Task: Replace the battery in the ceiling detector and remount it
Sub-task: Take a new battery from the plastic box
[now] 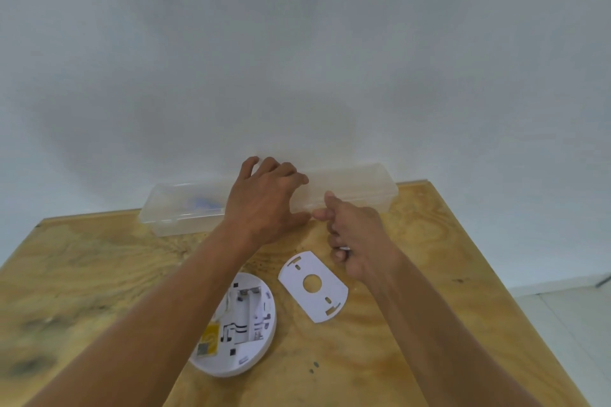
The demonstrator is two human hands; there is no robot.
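Observation:
The white round detector [254, 340] lies face down on the wooden table [99, 274], its back open and its battery bay showing no battery. Just right of it lies the flat white mounting plate [314, 287]. My left hand [267, 201] grips a long clear plastic box [360, 182] at the table's back edge, fingers over its lid and thumb on its front. My right hand [357, 235] is just right of the left, with thumb and forefinger at the box's front edge. Its lower fingers curl around a small white object [344, 248] that is mostly hidden.
The box stands against a white wall [297, 43] and holds something blue [201, 201] at its left end. The table's right edge drops to a pale floor [568, 314]. Two small dark specks [314, 367] lie near the detector.

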